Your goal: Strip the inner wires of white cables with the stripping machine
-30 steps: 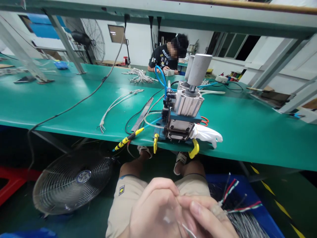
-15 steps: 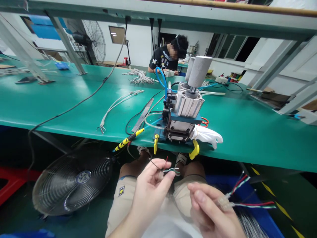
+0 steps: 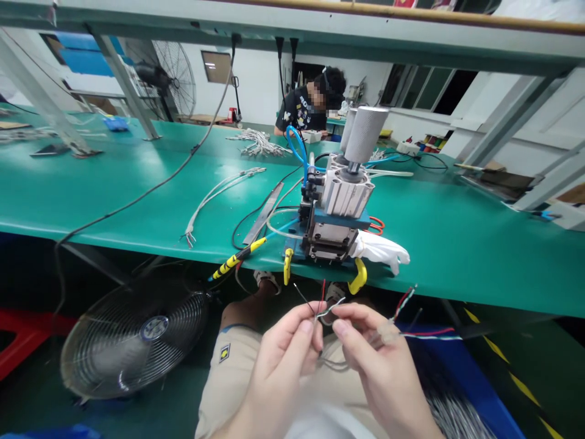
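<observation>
Over my lap, my left hand [image 3: 290,344] pinches a grey cable near its end, where thin black, red, white and green wires [image 3: 323,308] fan out from the fingertips. My right hand [image 3: 377,350] is closed close beside it, thumb and forefinger at the tips of the white and green wires. Other cable ends [image 3: 429,333] with red, white, green and black wires stick out to the right from behind my right hand, held in its fingers. Grey cable [image 3: 336,364] loops between the two hands. Fingers hide part of the wires.
A pneumatic machine [image 3: 340,207] is held by yellow clamps [image 3: 359,276] at the bench edge. A white cloth [image 3: 382,249], a steel ruler [image 3: 264,214] and a cable [image 3: 219,194] lie near it. A floor fan [image 3: 153,329] stands left; a blue bin [image 3: 484,378] with cables sits right. A co-worker [image 3: 311,103] sits opposite.
My right hand has moved left and up to meet my left hand, carrying its cable ends along. The wires in my left hand now stand more spread, with black and red pointing up.
</observation>
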A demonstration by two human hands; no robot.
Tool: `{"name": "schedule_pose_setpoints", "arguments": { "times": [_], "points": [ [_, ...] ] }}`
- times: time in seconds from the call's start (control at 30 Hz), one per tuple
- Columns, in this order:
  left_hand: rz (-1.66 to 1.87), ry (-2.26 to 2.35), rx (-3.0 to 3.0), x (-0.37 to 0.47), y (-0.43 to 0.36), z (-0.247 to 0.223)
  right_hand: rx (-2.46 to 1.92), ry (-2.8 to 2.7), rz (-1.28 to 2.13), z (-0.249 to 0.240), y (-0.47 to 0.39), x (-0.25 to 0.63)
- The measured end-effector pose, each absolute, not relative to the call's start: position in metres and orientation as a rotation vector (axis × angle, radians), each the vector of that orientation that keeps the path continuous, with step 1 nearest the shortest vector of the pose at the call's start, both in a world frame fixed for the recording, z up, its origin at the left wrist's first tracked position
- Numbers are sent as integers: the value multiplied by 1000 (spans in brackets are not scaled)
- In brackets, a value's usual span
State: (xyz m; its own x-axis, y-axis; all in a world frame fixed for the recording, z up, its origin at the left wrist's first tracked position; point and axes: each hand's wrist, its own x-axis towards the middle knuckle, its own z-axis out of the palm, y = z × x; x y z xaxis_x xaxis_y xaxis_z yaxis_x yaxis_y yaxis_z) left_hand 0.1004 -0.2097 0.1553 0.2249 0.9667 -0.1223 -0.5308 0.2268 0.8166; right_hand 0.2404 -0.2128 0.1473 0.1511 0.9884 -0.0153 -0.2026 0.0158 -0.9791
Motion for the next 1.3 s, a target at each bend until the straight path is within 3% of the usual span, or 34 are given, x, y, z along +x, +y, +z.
{"name": "schedule_pose_setpoints", "arguments": {
  "times": [0.3,0.77,0.93,1.3],
  "points": [
    [1127,639,631,103,-213,161,-1052,-1220,1121,160,-208,241],
    [916,583,358,95,-212,174,-958,-1779,495,159,-216,252],
    [881,583,390,92,-213,173,-1047,-1725,264,158,-218,253],
    [998,635,568,89,-214,164,-1147,-1265,272,165,-216,262]
  ]
}}
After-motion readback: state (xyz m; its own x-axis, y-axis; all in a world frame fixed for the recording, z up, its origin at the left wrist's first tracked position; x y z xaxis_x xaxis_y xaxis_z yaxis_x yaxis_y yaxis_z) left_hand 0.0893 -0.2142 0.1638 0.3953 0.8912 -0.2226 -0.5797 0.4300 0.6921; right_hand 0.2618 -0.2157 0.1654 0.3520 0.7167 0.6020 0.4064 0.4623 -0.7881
